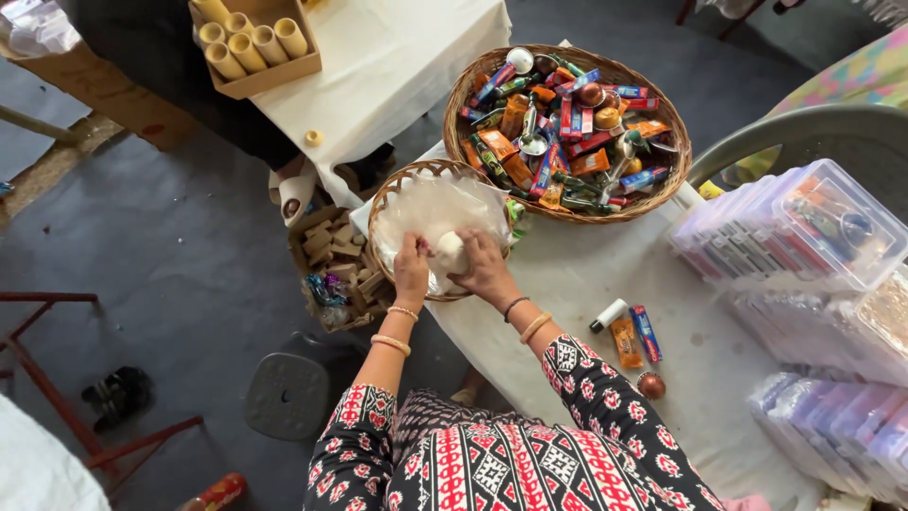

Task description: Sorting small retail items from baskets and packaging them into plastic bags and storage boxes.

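So both hands are down in the small wicker basket (392, 194) lined with clear plastic bags (435, 208) — the left hand (410, 268) has its fingers pinched on the plastic, and the right hand (482, 267) is curled around a small white object (449, 252). Just beside it sits the big basket (567, 213) of colourful packets and spoons — on the same white table (605, 274).

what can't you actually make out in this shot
- Head view: what the small basket holds, veiled by a cloudy plastic bag.
- The white thing between the left hand and right hand: too small to identify.
- Clear boxes: cut off by the right edge.
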